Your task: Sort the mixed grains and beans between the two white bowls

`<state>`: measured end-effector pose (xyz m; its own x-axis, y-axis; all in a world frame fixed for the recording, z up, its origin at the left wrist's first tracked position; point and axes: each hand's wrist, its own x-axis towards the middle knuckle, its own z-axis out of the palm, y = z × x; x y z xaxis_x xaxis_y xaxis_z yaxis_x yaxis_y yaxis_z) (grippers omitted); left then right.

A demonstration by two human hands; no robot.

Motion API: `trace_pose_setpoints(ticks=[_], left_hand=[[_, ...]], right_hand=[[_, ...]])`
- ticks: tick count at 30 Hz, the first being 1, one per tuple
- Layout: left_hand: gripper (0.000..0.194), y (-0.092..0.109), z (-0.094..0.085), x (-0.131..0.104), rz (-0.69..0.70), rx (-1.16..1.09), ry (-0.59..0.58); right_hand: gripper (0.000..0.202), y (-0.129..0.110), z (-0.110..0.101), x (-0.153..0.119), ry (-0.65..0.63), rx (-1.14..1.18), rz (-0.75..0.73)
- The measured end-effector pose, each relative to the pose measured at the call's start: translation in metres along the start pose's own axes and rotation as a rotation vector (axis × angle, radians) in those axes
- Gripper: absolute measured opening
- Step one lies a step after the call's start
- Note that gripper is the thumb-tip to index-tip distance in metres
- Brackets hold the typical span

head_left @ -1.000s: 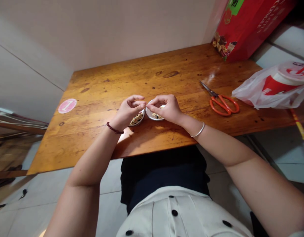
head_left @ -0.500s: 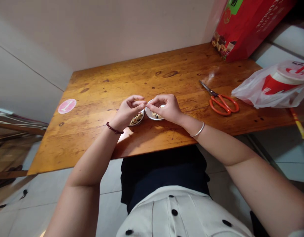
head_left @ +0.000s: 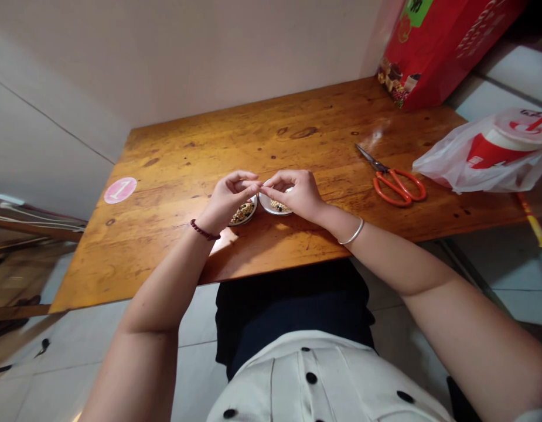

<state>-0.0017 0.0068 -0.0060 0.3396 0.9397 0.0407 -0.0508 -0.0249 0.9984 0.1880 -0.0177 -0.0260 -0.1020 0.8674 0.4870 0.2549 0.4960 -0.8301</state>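
Observation:
My left hand (head_left: 232, 198) and my right hand (head_left: 295, 192) meet at the fingertips above two small white bowls. The thumb and fingers of each are pinched together, and whatever they hold is too small to make out. Below my left hand is the left bowl (head_left: 255, 212), with small pale and dark beads or grains (head_left: 243, 211) in it. Partly covered by my right hand, the right bowl (head_left: 263, 202) contains similar pale pieces (head_left: 278, 206). A dark red bead bracelet (head_left: 204, 230) circles my left wrist, a silver bangle (head_left: 354, 231) my right.
Orange-handled scissors (head_left: 396, 181) lie on the wooden table (head_left: 218, 143) to the right. Beyond them stand a red and white drink cup (head_left: 494, 149) in a plastic bag (head_left: 442, 161) and a red box or bag (head_left: 446, 53). A round pink "1" sticker (head_left: 120, 190) is at left.
Both hands stay nearly in place; only the fingertips shift very slightly where they meet. The bowls and scissors have not moved.

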Motion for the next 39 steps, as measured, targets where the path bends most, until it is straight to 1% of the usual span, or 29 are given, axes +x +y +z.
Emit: trace_pose_setpoints(ticks=[5,11,17,19,21,25,27,29,31,35,37,39], left_hand=[[0.050,-0.003,0.000,0.000,0.062,0.105,0.012],[0.045,0.000,0.002,-0.004,0.120,0.220,0.016],[0.038,0.001,0.004,-0.003,0.231,0.198,0.015],[0.036,-0.001,0.005,-0.003,0.269,0.232,0.016],[0.032,-0.002,0.005,-0.004,0.318,0.338,0.043],[0.018,-0.004,0.004,-0.007,0.440,0.722,0.124],[0.013,-0.004,0.002,-0.008,0.492,0.869,0.117],[0.012,-0.005,0.001,-0.009,0.521,0.936,0.091],[0.014,-0.005,0.001,-0.009,0.534,0.956,0.077],[0.015,-0.003,0.002,-0.010,0.544,0.961,0.090],[0.014,0.002,0.000,-0.010,0.530,0.950,0.071],[0.015,0.012,-0.007,-0.010,0.480,0.948,0.042]], right_hand=[[0.042,0.002,0.001,0.001,0.005,0.086,0.025],[0.044,0.003,0.000,0.002,0.013,0.159,0.048],[0.043,0.005,0.000,0.003,0.015,0.125,0.046],[0.041,0.005,-0.001,0.003,0.007,0.076,0.049],[0.036,0.005,-0.001,0.002,-0.013,0.002,0.042],[0.024,0.004,-0.001,0.001,-0.084,-0.140,0.024],[0.025,0.004,-0.001,0.001,-0.119,-0.191,0.041],[0.025,0.005,0.000,0.001,-0.149,-0.216,0.050],[0.022,0.006,0.000,0.001,-0.156,-0.229,0.037],[0.021,0.007,0.000,0.003,-0.125,-0.242,-0.021],[0.017,0.007,0.000,0.004,-0.114,-0.261,-0.028],[0.012,0.006,-0.001,0.004,-0.101,-0.287,-0.021]])
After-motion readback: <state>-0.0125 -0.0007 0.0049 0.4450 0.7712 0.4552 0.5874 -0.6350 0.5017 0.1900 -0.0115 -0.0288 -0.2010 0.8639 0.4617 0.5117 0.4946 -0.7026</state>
